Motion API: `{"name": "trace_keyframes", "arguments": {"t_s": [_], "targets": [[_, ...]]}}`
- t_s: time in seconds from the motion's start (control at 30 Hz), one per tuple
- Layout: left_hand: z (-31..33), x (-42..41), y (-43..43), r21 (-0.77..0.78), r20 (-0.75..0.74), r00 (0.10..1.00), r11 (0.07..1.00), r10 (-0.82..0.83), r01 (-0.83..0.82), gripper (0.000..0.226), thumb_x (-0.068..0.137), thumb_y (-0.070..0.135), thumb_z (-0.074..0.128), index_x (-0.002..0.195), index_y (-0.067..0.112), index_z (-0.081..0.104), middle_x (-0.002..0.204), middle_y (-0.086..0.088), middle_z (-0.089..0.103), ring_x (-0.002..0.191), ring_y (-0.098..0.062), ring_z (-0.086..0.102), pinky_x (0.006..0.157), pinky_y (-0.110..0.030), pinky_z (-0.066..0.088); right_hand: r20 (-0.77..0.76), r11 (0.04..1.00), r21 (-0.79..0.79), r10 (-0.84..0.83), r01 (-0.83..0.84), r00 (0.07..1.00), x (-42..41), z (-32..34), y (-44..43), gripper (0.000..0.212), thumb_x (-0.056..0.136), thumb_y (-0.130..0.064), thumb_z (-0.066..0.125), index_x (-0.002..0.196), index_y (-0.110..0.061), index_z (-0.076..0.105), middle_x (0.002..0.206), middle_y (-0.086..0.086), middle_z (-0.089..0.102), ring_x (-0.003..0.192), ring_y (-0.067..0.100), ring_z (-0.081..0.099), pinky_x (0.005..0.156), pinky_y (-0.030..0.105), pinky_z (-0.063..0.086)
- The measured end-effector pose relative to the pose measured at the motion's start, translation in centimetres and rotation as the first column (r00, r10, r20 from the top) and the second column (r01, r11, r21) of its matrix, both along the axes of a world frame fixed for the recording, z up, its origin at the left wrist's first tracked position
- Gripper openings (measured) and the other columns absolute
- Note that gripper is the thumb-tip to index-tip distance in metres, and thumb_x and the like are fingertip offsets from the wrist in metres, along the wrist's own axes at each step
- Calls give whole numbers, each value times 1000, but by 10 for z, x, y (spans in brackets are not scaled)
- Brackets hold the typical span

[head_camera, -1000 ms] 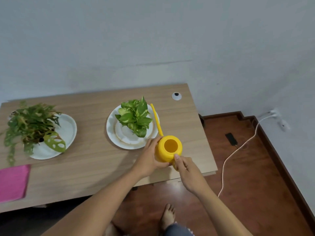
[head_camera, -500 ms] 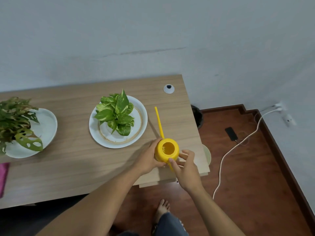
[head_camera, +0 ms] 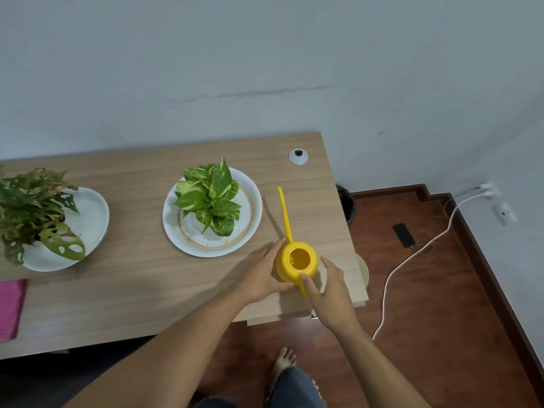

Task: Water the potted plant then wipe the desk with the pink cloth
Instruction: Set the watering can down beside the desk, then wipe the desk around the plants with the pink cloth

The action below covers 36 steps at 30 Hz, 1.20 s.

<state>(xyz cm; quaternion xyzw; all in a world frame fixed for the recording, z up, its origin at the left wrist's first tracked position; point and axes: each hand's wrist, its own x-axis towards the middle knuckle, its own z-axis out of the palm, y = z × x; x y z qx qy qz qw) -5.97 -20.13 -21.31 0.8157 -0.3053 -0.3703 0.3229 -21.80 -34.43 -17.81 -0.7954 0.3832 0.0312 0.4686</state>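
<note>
Two bare hands are cupping one round yellow plastic watering can (head_camera: 296, 262) standing on the wooden bench (head_camera: 147, 290): left hand (head_camera: 265, 276) and right hand (head_camera: 331, 290) fingers curled against it. Two potted plants, the green-leafed one (head_camera: 210, 198) nearest, are sitting on white plates; one pink cloth (head_camera: 10, 309) is lying at the bench's left edge.

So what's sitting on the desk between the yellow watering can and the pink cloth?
In the head view, the pothos plant on its white plate, then the second plant's plate.
</note>
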Motion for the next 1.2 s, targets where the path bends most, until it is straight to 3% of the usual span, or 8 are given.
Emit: {"name": "trace_keyframes", "arguments": {"t_s": [0.13, 0.23, 0.43, 0.63, 0.83, 0.97, 1.07, 1.2], "targets": [[18, 12, 41, 47, 118, 991, 998, -57, 51, 106, 94, 62, 79, 176, 29, 21, 182, 8, 28, 169, -12, 24, 131, -27, 24, 5, 993, -118, 23, -22, 1000, 11, 17, 11, 69, 109, -35, 72, 167, -8, 47, 165, 11, 48, 158, 33, 43, 127, 38, 33], [30, 21, 80, 39, 162, 985, 998, -57, 51, 95, 101, 64, 67, 176, 29, 21, 183, 12, 23, 168, -5, 22, 136, -31, 25, 20, 986, -155, 61, -57, 998, 23, 25, 26, 68, 110, -33, 70, 168, -7, 46, 169, 16, 46, 159, 34, 41, 130, 39, 32], [62, 39, 194, 76, 184, 983, 997, -14, 0, 79, 109, 44, 64, 175, 27, 25, 180, 8, 31, 165, -10, 31, 121, -6, 18, 30, 969, -201, 150, -141, 988, 58, 45, 111, 68, 109, -33, 72, 166, -4, 49, 168, 19, 52, 158, 37, 44, 130, 49, 37], [76, 71, 330, 143, 191, 980, 987, 47, -76, 76, 110, 46, 60, 175, 21, 29, 178, 3, 34, 163, -15, 39, 125, -18, 26, 10, 939, -184, 297, -290, 955, 106, 65, 214, 71, 112, -39, 65, 171, -7, 43, 175, 15, 45, 165, 33, 36, 133, 44, 31], [76, 119, 465, 158, 207, 963, 966, 172, -206, 79, 110, 41, 61, 176, 21, 22, 183, -2, 25, 169, -18, 27, 131, -23, 20, -14, 897, -179, 408, -404, 913, 170, 63, 312, 72, 110, -44, 65, 168, -6, 46, 171, 16, 50, 162, 34, 43, 133, 46, 34], [68, 141, 546, 165, 231, 933, 934, 277, -318, 77, 109, 38, 65, 174, 19, 28, 179, -3, 34, 164, -21, 37, 127, -22, 25, -77, 865, -174, 464, -471, 882, 206, 59, 369, 69, 112, -42, 63, 170, -7, 44, 172, 16, 48, 162, 34, 40, 131, 43, 33], [60, 156, 597, 141, 278, 895, 907, 349, -397, 67, 109, 22, 68, 168, 5, 40, 167, -4, 45, 153, -16, 40, 117, -12, 22, -98, 858, -133, 487, -496, 868, 231, 51, 417, 69, 112, -41, 63, 170, -7, 44, 170, 16, 52, 161, 34, 42, 130, 42, 35], [39, 180, 651, 167, 275, 828, 824, 488, -541, 56, 110, 24, 65, 162, 6, 51, 161, -16, 56, 145, -33, 59, 117, -34, 42, -143, 836, -75, 531, -544, 835, 260, 33, 476, 70, 111, -44, 63, 169, -7, 46, 165, 14, 57, 155, 33, 50, 124, 40, 40]]}}
